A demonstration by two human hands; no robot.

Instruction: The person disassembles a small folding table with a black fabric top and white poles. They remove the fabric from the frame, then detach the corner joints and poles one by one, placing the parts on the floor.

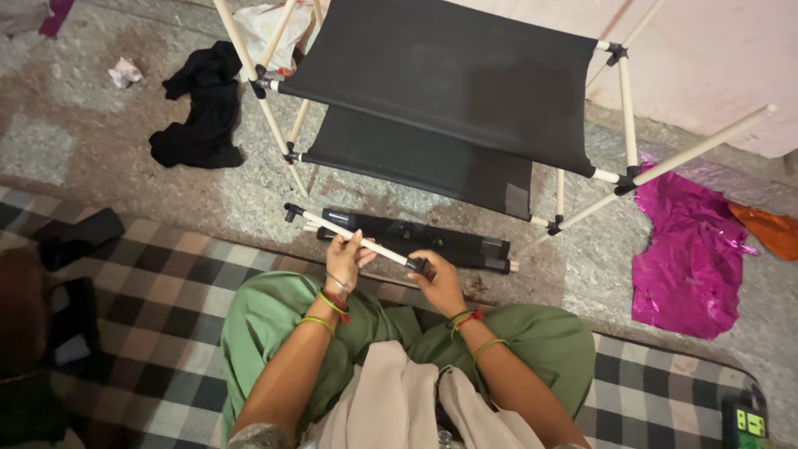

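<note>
Rod: thin white tube (353, 235), light and stiff I judge, slanting across my knees.
Left hand (345, 264): fingers pinching mid-tube.
Right hand (439, 283): fingertips closed on black end connector (417, 265); best hold there.

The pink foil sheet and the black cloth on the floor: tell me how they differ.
The pink foil sheet is shiny and bright magenta; the black cloth is dull and dark. The foil lies spread out fairly flat, right of the rack; the cloth lies bunched in a heap, left of it. The foil covers more floor than the cloth. Both lie loose on the stone floor, away from the left hand and right hand, which hold a white rod.
</note>
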